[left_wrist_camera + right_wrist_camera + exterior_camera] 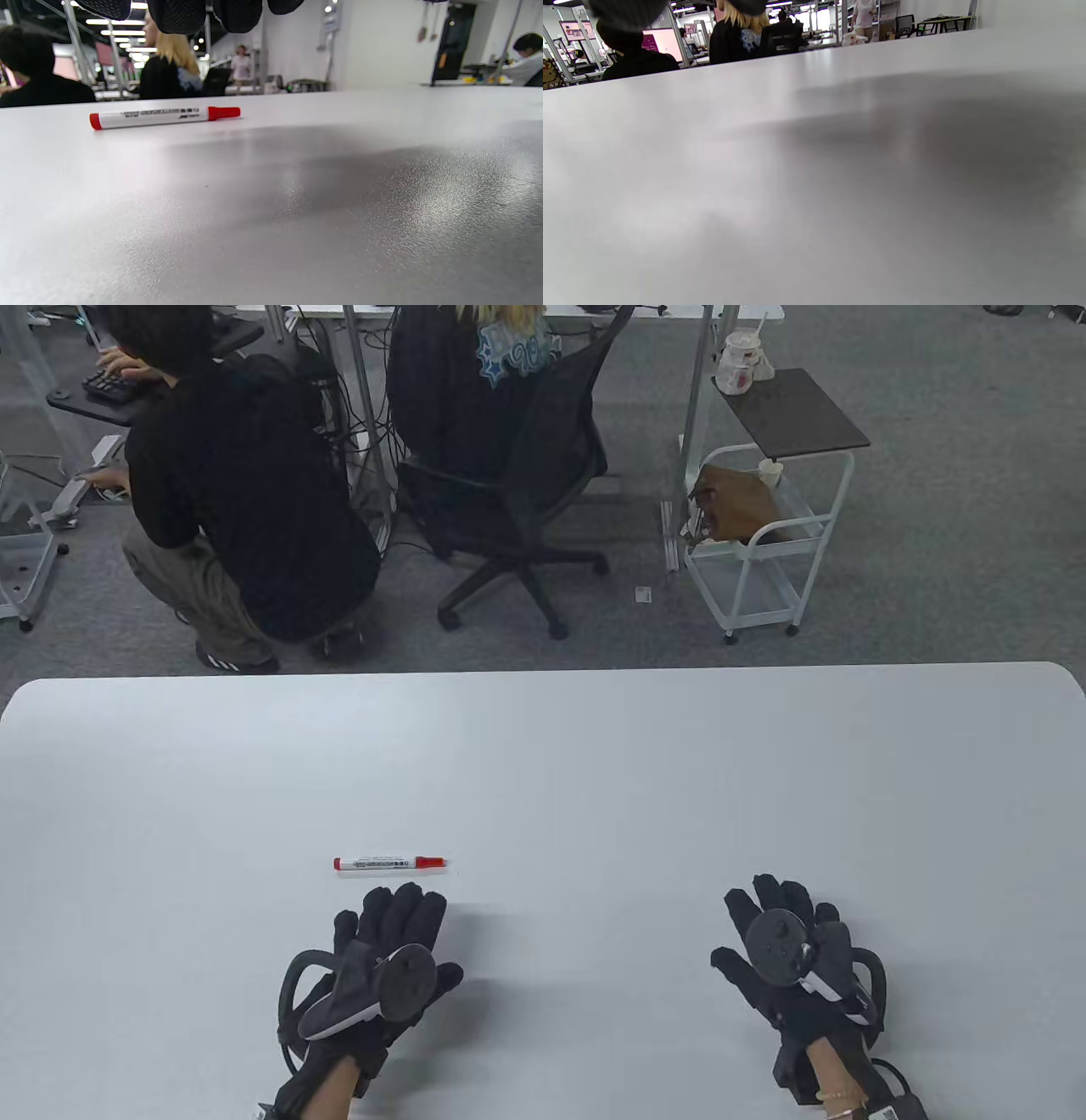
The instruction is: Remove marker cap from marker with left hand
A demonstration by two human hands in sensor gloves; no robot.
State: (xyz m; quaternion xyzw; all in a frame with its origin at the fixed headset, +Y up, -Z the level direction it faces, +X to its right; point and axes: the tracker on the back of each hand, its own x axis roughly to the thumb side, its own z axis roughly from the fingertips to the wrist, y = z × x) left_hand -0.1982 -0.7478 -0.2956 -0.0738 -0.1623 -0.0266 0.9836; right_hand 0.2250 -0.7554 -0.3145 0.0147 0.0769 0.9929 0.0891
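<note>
— On the white table (543,763), where does the marker (390,863) lie?

— Flat on its side, left of the middle, running left to right. Its white barrel carries a printed label, and the red marker cap (433,861) sits on the right end. A smaller red plug closes the left end.

— And the left hand (386,963)?

— Just in front of the marker, on the near side, apart from it. The gloved fingers (407,909) are stretched forward and held close together, pointing toward the barrel. They hold nothing. In the left wrist view the fingertips (178,15) hang in at the top edge, with the marker (163,117) lying beyond them and its cap (224,112) to the right.

— Does anything touch the marker?

— No, only the table under it.

— The right hand (789,959)?

— Well off to the right, palm down, low over the table or on it; I cannot tell which. Its fingers are spread a little and hold nothing. The tracker disc sits on its back. The right wrist view shows mostly blurred tabletop (814,190), with dark fingertips at the top edge.

— Beyond the table?

— Two people seated with their backs turned, an office chair (517,500), and a white cart (764,534).
</note>
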